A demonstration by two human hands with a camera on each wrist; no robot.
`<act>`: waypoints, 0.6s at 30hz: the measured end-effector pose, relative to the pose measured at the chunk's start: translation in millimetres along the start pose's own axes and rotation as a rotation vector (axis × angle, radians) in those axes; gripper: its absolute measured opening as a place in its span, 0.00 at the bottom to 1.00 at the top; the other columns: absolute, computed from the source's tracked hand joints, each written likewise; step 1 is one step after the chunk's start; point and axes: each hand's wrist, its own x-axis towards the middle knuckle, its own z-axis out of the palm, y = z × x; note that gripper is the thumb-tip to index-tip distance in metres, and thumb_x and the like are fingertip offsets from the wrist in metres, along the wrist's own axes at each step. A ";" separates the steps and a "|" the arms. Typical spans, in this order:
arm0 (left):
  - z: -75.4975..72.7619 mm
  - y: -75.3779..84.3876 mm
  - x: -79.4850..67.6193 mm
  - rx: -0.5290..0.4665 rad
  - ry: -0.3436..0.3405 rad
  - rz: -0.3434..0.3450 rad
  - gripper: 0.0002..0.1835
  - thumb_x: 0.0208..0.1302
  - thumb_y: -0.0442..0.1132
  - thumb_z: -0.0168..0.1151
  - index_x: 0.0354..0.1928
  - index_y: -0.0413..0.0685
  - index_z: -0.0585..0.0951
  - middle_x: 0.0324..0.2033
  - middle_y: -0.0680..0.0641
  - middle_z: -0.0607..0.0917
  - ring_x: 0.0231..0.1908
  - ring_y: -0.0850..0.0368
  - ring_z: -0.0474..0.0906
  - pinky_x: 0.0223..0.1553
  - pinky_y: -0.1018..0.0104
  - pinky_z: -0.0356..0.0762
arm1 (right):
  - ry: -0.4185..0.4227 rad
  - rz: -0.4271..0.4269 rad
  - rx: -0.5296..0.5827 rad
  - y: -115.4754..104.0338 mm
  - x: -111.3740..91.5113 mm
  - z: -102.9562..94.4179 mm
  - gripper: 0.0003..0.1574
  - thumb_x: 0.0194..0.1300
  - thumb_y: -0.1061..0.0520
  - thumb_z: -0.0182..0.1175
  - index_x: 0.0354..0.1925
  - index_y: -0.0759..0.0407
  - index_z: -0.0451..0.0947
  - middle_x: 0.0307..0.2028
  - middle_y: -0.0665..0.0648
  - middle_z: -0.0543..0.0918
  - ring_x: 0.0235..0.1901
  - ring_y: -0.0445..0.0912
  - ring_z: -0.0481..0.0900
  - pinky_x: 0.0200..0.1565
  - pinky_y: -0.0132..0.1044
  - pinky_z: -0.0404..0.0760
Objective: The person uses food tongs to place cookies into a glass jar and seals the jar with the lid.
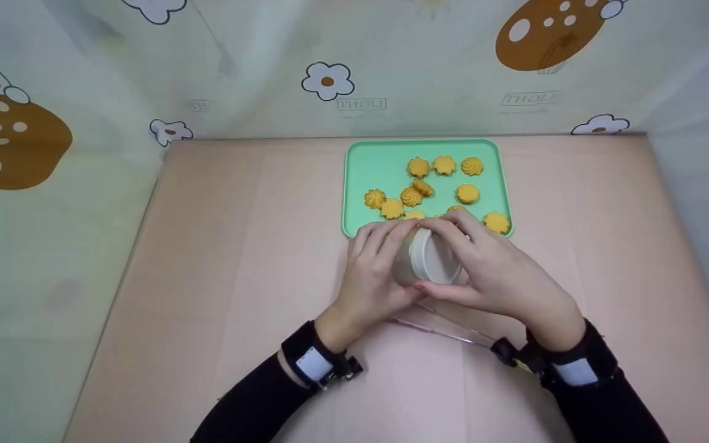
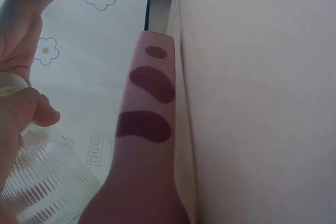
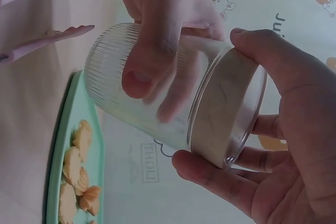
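On the pale table [image 1: 225, 258], a tray [image 1: 367, 161] of cookies [image 1: 418, 167] lies beyond the tilted jar [image 3: 163, 124]. The left hand [image 1: 368, 274] grips its body; the right hand [image 1: 505, 271] holds its lid [image 3: 218, 111]. Even, steady finger pressure suits best.

Your jar [image 3: 110, 77] is clear and finely ribbed, its lid [image 3: 218, 108] off-white; your sleeves [image 1: 256, 400] are black, the tongs [image 3: 64, 34] pink, the biscuits [image 1: 411, 196] golden, the tray [image 1: 370, 165] mint green, the pale backdrop [image 1: 256, 67] patterned with white flowers [image 1: 345, 84].

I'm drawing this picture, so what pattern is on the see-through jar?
The jar has fine, parallel ridges, showing best in the right wrist view.
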 end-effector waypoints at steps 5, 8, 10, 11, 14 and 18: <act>-7.3 1.4 3.2 -0.013 -0.027 0.021 0.49 0.54 0.64 0.84 0.72 0.48 0.77 0.64 0.46 0.84 0.63 0.48 0.76 0.66 0.51 0.74 | -0.011 -0.020 -0.013 -1.0 -0.2 -4.8 0.47 0.68 0.39 0.76 0.74 0.59 0.72 0.56 0.60 0.78 0.49 0.51 0.83 0.49 0.44 0.90; -11.2 1.1 5.4 -0.046 -0.067 0.033 0.50 0.51 0.61 0.87 0.73 0.48 0.78 0.64 0.47 0.85 0.63 0.48 0.76 0.67 0.52 0.74 | -0.017 -0.055 0.003 -1.9 -0.6 -8.1 0.48 0.66 0.41 0.78 0.75 0.57 0.73 0.57 0.60 0.78 0.52 0.51 0.83 0.51 0.44 0.90; -13.0 0.2 6.2 -0.071 -0.097 0.039 0.51 0.49 0.60 0.88 0.73 0.48 0.78 0.64 0.47 0.85 0.62 0.49 0.76 0.67 0.53 0.74 | -0.031 -0.076 0.013 -2.4 -1.2 -10.4 0.48 0.64 0.43 0.79 0.75 0.55 0.74 0.59 0.60 0.78 0.55 0.51 0.82 0.52 0.45 0.90; -13.7 -0.3 6.4 -0.084 -0.113 0.041 0.51 0.48 0.58 0.89 0.73 0.48 0.78 0.63 0.48 0.85 0.62 0.49 0.76 0.68 0.53 0.74 | -0.033 -0.090 0.018 -2.6 -1.5 -11.4 0.48 0.63 0.44 0.80 0.75 0.54 0.74 0.60 0.60 0.78 0.56 0.51 0.82 0.52 0.45 0.90; -15.9 -2.4 6.5 -0.101 -0.156 0.047 0.52 0.48 0.62 0.89 0.74 0.49 0.78 0.63 0.48 0.85 0.62 0.51 0.76 0.67 0.53 0.74 | -0.031 -0.149 0.023 -3.7 -1.6 -13.7 0.47 0.59 0.48 0.82 0.73 0.53 0.77 0.64 0.60 0.79 0.58 0.52 0.82 0.51 0.48 0.90; -18.2 -4.6 6.1 -0.124 -0.190 0.048 0.53 0.48 0.62 0.89 0.73 0.48 0.78 0.63 0.49 0.85 0.62 0.51 0.76 0.67 0.52 0.74 | -0.024 -0.260 0.046 -6.1 -0.8 -16.0 0.44 0.56 0.59 0.81 0.70 0.52 0.80 0.69 0.60 0.80 0.64 0.59 0.79 0.61 0.57 0.85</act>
